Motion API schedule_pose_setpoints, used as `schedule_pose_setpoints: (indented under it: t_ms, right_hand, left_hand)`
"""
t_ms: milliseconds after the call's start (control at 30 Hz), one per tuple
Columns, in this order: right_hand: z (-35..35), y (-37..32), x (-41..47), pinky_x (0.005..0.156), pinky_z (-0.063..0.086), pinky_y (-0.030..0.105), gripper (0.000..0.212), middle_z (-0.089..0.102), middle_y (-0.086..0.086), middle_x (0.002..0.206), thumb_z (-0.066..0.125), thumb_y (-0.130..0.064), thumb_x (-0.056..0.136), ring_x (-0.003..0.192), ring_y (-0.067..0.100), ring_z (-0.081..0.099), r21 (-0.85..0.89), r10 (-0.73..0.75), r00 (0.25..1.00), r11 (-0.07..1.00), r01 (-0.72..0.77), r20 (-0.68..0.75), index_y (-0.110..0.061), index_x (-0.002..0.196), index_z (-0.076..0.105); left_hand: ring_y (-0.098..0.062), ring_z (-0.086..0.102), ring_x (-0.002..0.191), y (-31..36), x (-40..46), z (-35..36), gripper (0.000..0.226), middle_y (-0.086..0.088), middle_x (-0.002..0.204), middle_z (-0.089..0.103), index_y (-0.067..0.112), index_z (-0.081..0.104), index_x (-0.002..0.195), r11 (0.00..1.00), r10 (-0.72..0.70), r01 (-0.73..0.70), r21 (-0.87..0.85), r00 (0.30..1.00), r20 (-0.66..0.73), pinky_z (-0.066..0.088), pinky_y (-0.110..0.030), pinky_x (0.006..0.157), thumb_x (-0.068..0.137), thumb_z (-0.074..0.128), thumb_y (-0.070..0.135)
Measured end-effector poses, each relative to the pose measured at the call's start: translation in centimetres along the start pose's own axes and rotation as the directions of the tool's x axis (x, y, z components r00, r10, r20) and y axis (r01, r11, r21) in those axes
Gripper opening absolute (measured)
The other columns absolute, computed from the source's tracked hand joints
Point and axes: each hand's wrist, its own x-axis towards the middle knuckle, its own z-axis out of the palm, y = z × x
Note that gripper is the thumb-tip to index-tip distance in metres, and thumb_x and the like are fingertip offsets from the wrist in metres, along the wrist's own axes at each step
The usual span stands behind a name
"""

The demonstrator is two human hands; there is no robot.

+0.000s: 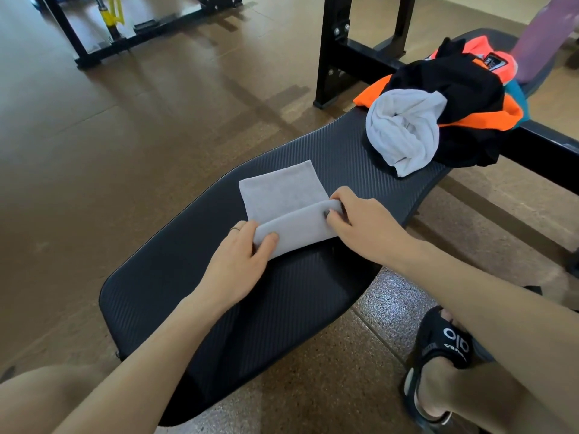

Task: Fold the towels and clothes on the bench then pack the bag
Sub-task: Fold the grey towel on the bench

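Gripping a grey towel [282,198] at center frame, 2 hands fold it on a black bench [175,277].
Left hand [241,261] and right hand [363,227] each pinch the raised fold; unfolded clothes [454,98] lie upper right.

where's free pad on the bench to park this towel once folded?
Bare bench pad on the near side of the grey towel, under the forearms, and a narrower strip between the towel and the clothes pile. The far end is crowded. Left hand and right hand both pinch the towel's fold.
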Motion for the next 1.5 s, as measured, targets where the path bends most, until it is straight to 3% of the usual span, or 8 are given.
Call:
schedule_pose_setpoints:
  t_ms: [367,533,633,767,933,1067,1267,1500]
  right_hand:
    - [1.1,-0.3,1.5,0.069,0.04,0.04,0.022,0.049,0.0,0.091,0.051,-0.034,0.099,0.069,0.023,0.048,-0.085,0.065,0.992,0.994,-0.074,-0.104,-0.018,0.11,0.04]
    - [1.7,0.3,1.7,0.067,0.04,0.038,0.007,0.046,0.006,0.09,0.059,-0.016,0.092,0.072,0.022,0.04,-0.438,-0.314,0.922,0.879,0.192,-0.227,-0.011,0.09,0.054]
    - [1.2,-0.1,1.2,0.089,0.043,0.041,0.013,0.058,0.007,0.1,0.053,-0.018,0.088,0.093,0.029,0.054,-0.51,-0.434,0.888,0.804,0.306,-0.151,-0.009,0.09,0.061]
    - [0.8,-0.7,0.7,0.107,0.037,0.042,0.042,0.058,0.004,0.111,0.05,-0.033,0.07,0.109,0.028,0.052,-0.508,-0.368,0.928,0.79,0.344,0.056,-0.01,0.103,0.062]
    - [0.6,-0.4,1.8,0.095,0.043,0.039,0.034,0.062,0.001,0.095,0.041,-0.028,0.073,0.092,0.025,0.058,-0.469,-0.343,0.939,0.823,0.32,0.04,-0.014,0.096,0.062]
    - [-0.3,-0.5,1.3,0.062,0.038,0.034,0.019,0.054,-0.002,0.064,0.047,-0.034,0.075,0.06,0.018,0.051,-0.159,-0.242,0.97,0.958,0.24,0.007,-0.016,0.072,0.054]
    - [-1.0,0.2,1.2,0.066,0.045,0.03,0.005,0.062,-0.009,0.089,0.056,-0.031,0.091,0.082,0.011,0.058,0.231,0.062,0.971,0.966,-0.117,0.231,-0.029,0.095,0.057]
    - [0.4,-0.2,1.4,0.06,0.04,0.029,0.022,0.06,-0.003,0.09,0.045,-0.043,0.103,0.077,0.011,0.057,0.252,0.154,0.981,0.951,-0.181,0.121,-0.022,0.109,0.047]
  left_hand:
    - [-0.018,0.055,0.078,-0.3,1.5,0.2,0.026,0.003,0.099,0.049,0.026,0.037,0.121,0.999,-0.035,0.038,0.022,0.994,-0.106,0.047,-0.039,0.066,0.103,0.046,0.042]
    - [-0.028,0.046,0.085,-0.2,1.6,0.6,0.022,-0.009,0.104,0.049,0.016,0.057,0.104,0.768,0.416,-0.241,0.593,0.892,-0.177,0.041,-0.038,0.071,0.085,0.068,0.012]
    - [-0.029,0.051,0.095,0.2,1.5,0.6,0.017,-0.006,0.108,0.055,0.013,0.061,0.104,0.689,0.527,-0.356,0.631,0.844,-0.099,0.042,-0.037,0.083,0.088,0.065,0.016]
    - [-0.026,0.051,0.104,0.3,1.1,0.5,0.046,-0.004,0.114,0.055,0.011,0.057,0.113,0.75,0.427,-0.334,0.571,0.904,-0.033,0.047,-0.039,0.09,0.084,0.057,0.048]
    - [-0.029,0.056,0.087,0.2,1.8,0.1,0.022,-0.008,0.095,0.062,0.007,0.059,0.099,0.726,0.399,-0.324,0.607,0.917,0.012,0.049,-0.038,0.074,0.081,0.057,0.019]
    - [-0.019,0.051,0.074,0.3,0.9,-1.7,0.011,0.004,0.081,0.053,0.017,0.047,0.084,0.871,0.299,-0.268,0.412,0.954,-0.012,0.042,-0.036,0.062,0.088,0.052,0.026]
    - [-0.019,0.057,0.079,0.1,1.1,-3.6,0.013,0.001,0.086,0.062,0.024,0.055,0.093,0.999,-0.009,0.003,0.054,0.993,0.114,0.046,-0.037,0.068,0.097,0.044,0.03]
    - [-0.031,0.056,0.087,-0.4,2.0,-2.0,0.02,-0.001,0.101,0.049,0.021,0.046,0.105,0.958,-0.036,0.028,0.285,0.999,0.023,0.05,-0.049,0.081,0.104,0.031,0.034]
